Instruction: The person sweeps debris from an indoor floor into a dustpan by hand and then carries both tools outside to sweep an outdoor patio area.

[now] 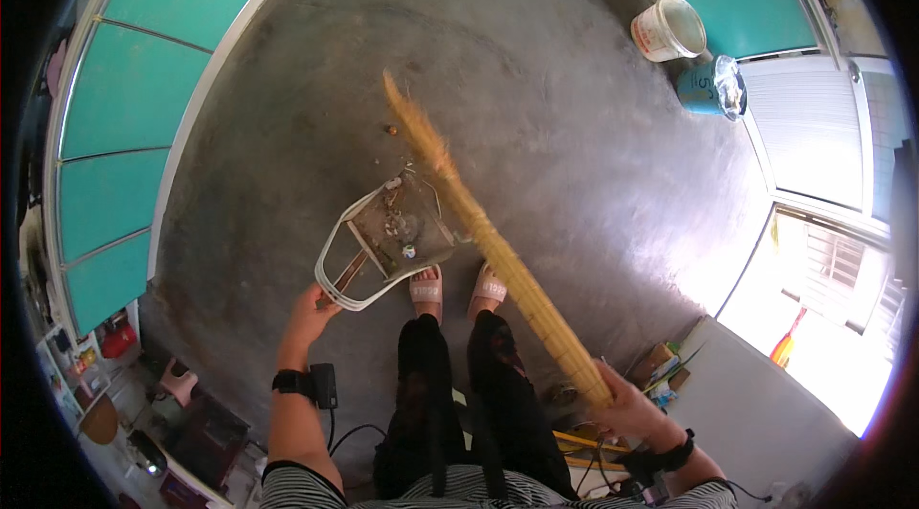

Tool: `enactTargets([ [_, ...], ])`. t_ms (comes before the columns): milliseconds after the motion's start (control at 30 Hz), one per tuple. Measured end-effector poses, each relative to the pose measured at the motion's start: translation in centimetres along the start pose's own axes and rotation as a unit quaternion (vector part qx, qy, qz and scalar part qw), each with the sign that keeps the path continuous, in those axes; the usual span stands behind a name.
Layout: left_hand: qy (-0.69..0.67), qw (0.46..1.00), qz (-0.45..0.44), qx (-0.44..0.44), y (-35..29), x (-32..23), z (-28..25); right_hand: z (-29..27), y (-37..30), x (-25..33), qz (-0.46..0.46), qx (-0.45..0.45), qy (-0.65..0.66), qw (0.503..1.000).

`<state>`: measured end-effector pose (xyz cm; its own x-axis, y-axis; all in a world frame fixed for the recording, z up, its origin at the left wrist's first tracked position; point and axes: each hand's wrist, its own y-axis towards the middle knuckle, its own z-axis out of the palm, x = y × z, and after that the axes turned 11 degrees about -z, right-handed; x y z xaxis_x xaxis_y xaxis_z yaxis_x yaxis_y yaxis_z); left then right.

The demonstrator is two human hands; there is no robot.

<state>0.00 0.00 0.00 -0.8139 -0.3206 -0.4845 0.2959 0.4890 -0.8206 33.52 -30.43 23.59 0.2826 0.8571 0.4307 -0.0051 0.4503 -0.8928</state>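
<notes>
My left hand point(309, 316) is closed around the white hoop handle of a dustpan point(433, 229) that sits low in front of my feet. Grey dust and bits of litter point(395, 222) lie in its pan. In my right hand point(632, 410) is the thick end of a long straw broom point(522, 284), slanting up and to the left. Its frayed tip reaches past the dustpan's far edge and looks blurred. A small brown scrap point(392, 130) is on the floor just left of the bristles.
A white bucket point(656, 33) and a blue bin with a liner point(702, 90) stand at the far right. Green panels point(144, 97) border the left side. A pink stool point(178, 382) is at lower left, with boxes point(661, 370) at lower right beside a low white wall point(756, 375).
</notes>
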Motion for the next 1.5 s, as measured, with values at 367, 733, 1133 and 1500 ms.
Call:
enactTargets([
  [367, 0.045, 0.994, -0.027, -0.091, -3.8, 2.4, 2.4, -0.4, 18.6, 4.8, -0.227, -0.129, -0.392, 0.882],
  [733, -0.068, 0.980, -0.091, -0.163, -5.5, 11.8, 5.9, 3.1, 28.3, 6.4, -0.059, -0.097, -0.626, 0.771],
  [1133, -0.117, 0.980, -0.007, -0.162, -4.0, 14.9, 6.5, -4.8, 11.7, -1.0, -0.052, -0.094, -0.555, 0.825],
  [1500, 0.020, 0.984, 0.047, -0.168, 1.8, 11.6, 5.1, 7.7, 19.2, -7.5, 0.027, -0.195, 0.082, 0.977],
])
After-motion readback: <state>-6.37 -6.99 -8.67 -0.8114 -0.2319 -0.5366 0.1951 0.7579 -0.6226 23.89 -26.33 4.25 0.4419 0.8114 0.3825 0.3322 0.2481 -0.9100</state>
